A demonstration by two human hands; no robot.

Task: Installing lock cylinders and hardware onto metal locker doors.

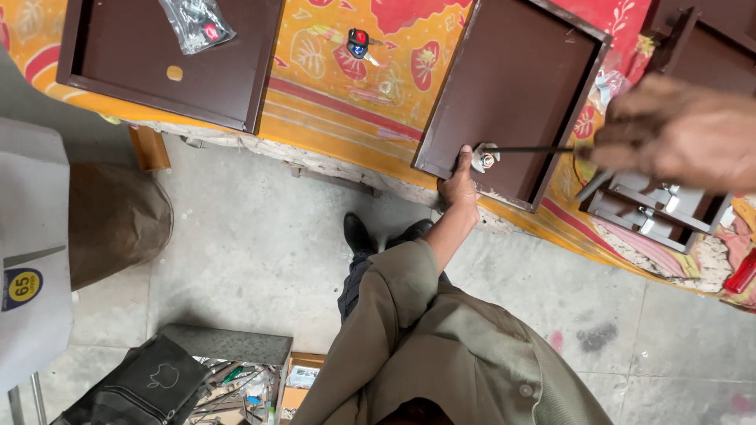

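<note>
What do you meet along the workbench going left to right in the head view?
Brown panel with a clear plastic bag of hardware on it → keys on the patterned cloth → second brown panel gripped at its edge by the left hand → thin tool → right hand.

- The left hand (461,182) grips the near edge of a brown panel (516,94) beside a small metal lock fitting (484,160).
- The right hand (681,130) — blurred, close to the camera — holds a thin screwdriver (531,149) whose tip reaches the fitting.
- The panel lies on a tabletop (346,102) with an orange flowered cloth; keys (358,43) lie there, and a second brown panel (169,59) carries a plastic bag (195,22).
</note>
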